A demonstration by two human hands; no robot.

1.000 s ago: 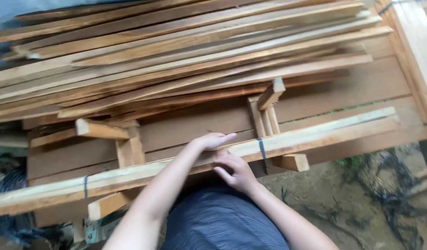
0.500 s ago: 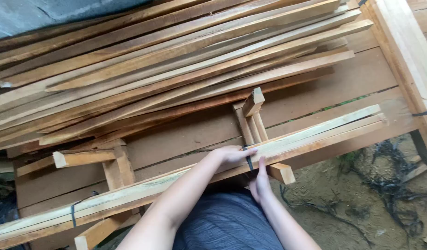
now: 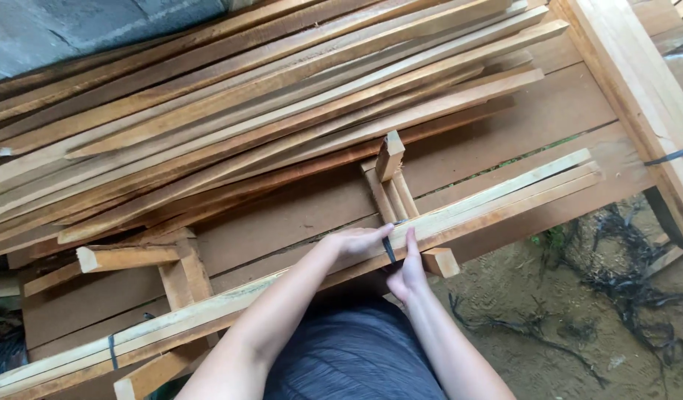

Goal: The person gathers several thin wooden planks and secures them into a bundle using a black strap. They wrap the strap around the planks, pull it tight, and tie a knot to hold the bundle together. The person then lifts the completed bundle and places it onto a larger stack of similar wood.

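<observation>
Across the near edge of the wooden counter lies a strapped bundle of long pale slats. Your left hand rests flat on it, fingers loosely spread, beside a dark strap. Your right hand pinches that strap from below. Loose boards pile behind.

Bare forearms, dark grey garment

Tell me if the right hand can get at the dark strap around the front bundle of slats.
Probably yes. The right hand is already at the dark strap on the front bundle of slats, fingers up against it, with the left hand resting on the bundle just beside it. Nothing lies between them.
</observation>
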